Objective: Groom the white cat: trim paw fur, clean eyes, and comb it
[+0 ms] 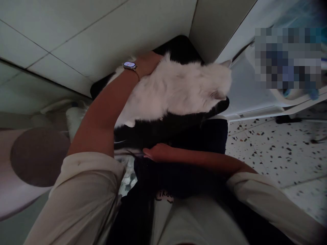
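Observation:
A white long-haired cat [189,85] lies on a black padded surface [178,47], its head toward the right. Resting against the cat's far side near the hindquarters is my left hand [149,63]. Fur and the cat's body hide the fingers. A smart band [130,65] with a lit screen is on my left wrist. Near my lap my right hand [158,151] is closed, thumb side pointing left. A thin pale strip [131,152] runs up to its fingertips, too dark and blurred to identify.
Tiled wall [84,37] rises behind the black surface. To the right stand a white appliance or cabinet [250,88] and a speckled floor [255,143]. A pale rounded object with a brown disc [38,156] is at far left. Dark cloth [178,177] covers my lap.

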`<state>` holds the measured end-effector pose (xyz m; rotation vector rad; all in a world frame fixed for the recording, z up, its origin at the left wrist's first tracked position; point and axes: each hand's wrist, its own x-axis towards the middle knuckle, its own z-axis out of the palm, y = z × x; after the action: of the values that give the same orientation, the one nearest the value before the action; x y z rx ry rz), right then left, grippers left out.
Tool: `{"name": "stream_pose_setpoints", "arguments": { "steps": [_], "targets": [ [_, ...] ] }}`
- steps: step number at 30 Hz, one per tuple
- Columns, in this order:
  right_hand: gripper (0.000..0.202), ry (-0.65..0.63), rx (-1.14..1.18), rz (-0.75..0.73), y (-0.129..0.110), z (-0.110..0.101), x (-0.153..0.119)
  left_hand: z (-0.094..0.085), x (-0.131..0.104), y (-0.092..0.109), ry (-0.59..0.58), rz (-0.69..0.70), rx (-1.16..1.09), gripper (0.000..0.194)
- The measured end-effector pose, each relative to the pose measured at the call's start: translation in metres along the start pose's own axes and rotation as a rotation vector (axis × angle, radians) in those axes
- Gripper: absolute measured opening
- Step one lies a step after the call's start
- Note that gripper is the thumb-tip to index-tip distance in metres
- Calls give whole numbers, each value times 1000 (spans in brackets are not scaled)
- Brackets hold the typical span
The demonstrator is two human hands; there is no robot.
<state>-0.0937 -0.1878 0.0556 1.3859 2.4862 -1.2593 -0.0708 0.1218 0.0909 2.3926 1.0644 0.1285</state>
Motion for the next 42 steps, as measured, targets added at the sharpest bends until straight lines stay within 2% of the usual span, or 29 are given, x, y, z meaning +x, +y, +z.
{"name": "stream_pose_setpoints", "arguments": {
  "steps": [1,2,5,8,10,14,17,20,21,23,25,27,29,32,34,37,39,42],
  "targets": [
    [27,20,-11,40,2,-2,-4,-1,0,0,-41,40,55,2],
    [31,72,-4,119,8,-6,-8,-2,1,-2,-84,85,122,6],
    [32,328,93,435,41,-29,-16,-6,1,-6,-148,153,267,22],
    [25,562,323,570,68,-48,-8,-6,3,-7,-177,204,347,23],
    [20,605,492,549,71,-53,5,-3,4,-5,-192,229,380,22],
    [18,510,696,404,46,-47,34,-1,1,3,-192,196,428,29],
    [24,387,516,319,12,-33,42,-4,-5,8,-189,171,431,31],
    [32,172,206,99,-22,-14,41,-4,-7,9,-181,183,410,29],
    [35,143,160,31,-30,-8,39,-3,-6,9,-179,183,403,28],
    [39,134,135,-1,-35,-1,32,-2,-4,9,-177,163,384,24],
    [37,153,175,99,-24,0,20,-4,-2,8,-174,128,355,23],
    [29,192,332,220,-2,-2,3,-14,-4,7,-168,92,305,26],
    [20,305,621,270,21,-4,-16,-31,-13,5,-169,58,235,31],
    [20,534,1003,205,43,-3,-39,-55,-37,-5,-128,22,112,39],
    [25,624,1112,151,48,-1,-48,-62,-56,-16,-80,19,44,41],
    [28,690,1135,133,54,-4,-50,-57,-79,-37,-62,22,12,50],
    [25,769,1103,187,62,-12,-44,-49,-89,-50,-48,23,34,57],
    [17,934,1049,386,75,-32,-21,-42,-94,-65,29,-6,52,38]
  ]
}}
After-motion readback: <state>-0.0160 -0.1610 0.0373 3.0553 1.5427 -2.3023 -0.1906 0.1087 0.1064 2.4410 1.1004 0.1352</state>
